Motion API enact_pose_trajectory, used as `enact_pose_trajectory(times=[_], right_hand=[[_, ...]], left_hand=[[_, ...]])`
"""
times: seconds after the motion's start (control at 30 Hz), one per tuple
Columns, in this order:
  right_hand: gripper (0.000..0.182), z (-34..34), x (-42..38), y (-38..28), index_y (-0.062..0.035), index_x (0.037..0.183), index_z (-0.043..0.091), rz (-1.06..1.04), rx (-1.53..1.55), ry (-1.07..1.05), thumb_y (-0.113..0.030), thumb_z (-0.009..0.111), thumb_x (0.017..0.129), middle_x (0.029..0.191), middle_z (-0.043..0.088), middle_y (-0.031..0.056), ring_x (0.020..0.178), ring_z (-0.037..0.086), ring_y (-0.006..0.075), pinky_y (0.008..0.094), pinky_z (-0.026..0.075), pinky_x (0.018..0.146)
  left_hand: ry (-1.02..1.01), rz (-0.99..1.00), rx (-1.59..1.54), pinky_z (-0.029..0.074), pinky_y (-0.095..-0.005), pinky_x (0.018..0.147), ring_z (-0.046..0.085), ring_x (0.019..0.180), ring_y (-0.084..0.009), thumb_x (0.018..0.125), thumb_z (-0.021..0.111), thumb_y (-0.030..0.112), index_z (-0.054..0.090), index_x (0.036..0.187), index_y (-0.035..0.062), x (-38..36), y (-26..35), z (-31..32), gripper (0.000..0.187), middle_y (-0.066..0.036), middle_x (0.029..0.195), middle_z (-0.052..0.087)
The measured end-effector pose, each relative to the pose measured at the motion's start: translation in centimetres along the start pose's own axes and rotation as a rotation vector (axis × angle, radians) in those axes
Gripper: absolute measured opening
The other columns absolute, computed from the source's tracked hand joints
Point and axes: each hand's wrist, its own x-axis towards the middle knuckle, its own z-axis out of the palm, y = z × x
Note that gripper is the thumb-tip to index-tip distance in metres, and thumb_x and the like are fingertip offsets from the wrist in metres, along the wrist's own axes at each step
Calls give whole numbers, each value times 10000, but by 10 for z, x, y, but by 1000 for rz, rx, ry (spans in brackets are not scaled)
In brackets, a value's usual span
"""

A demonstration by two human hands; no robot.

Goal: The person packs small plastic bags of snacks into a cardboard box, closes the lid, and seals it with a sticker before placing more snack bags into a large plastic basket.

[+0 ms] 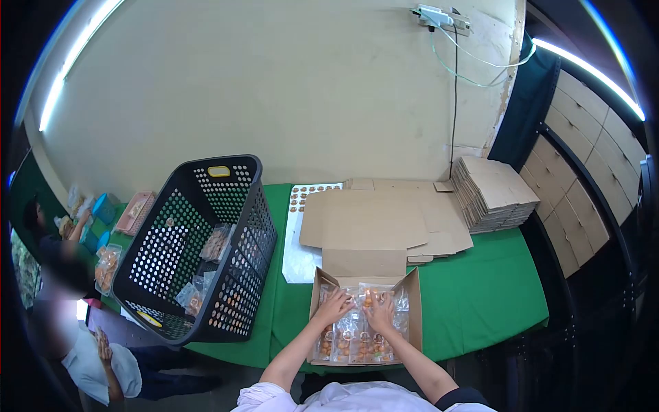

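Observation:
In front of me an open cardboard box (416, 309) stands on the green cloth, its lid flap folded up at the back. Clear plastic packets (362, 345) with small round orange-brown pieces fill it in rows. My left hand (335, 307) rests on the packets at the back left of the box, fingers stretched out. Beside it my right hand (379, 314) lies on the back middle packets, its fingers apart. Both hands touch the packets; what lies under the fingers is partly hidden.
A large black perforated basket (250, 268) with several packets stands left. Behind the box are flat cardboard pieces (364, 218), a sticker sheet (296, 257) and a stack of folded cartons (495, 196). At far left are people (103, 364) and a pink basket (135, 213).

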Motion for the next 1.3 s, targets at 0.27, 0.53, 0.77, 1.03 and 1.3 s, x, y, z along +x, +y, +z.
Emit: enact_pose_trajectory(times=[0.27,0.53,0.77,1.03,1.3], right_hand=[[489,-11,-10,10,-33,1187,413,-135,318,115,-208,583,763,1157,410,206,1046,404,352,430,338,887],[286,-67,-3,-64,2,1087,454,115,840,210,-108,510,830,989,511,94,874,504,169,286,405,766],[223,-122,17,-229,-17,1068,464,-178,1196,76,-106,469,864,919,525,62,816,496,114,242,398,752],[287,-144,-3,-405,-10,1113,416,-628,1341,-265,-24,478,833,1016,511,86,897,500,137,268,390,812],[270,-104,53,-583,12,1072,448,-793,1270,-430,-104,516,837,989,507,68,841,515,115,236,424,705]], left_hand=[[241,32,-307,288,-387,989,332,1202,-310,855,495,323,412,1216,80,-47,74,-86,443,-147,1271,370],[368,111,-709,316,-353,960,382,1176,-246,875,441,378,393,1212,21,-136,142,-265,493,-130,1244,407],[912,-10,-671,336,-351,940,441,1124,-230,858,394,497,423,1159,-13,-222,104,-360,593,-145,1177,472],[1039,-209,-671,350,-367,935,461,1107,-228,903,336,436,428,1144,1,-277,3,-429,506,-127,1150,493],[786,-246,-735,363,-289,887,483,1053,-150,925,349,349,423,1161,47,-244,-80,-510,390,-63,1131,512]])
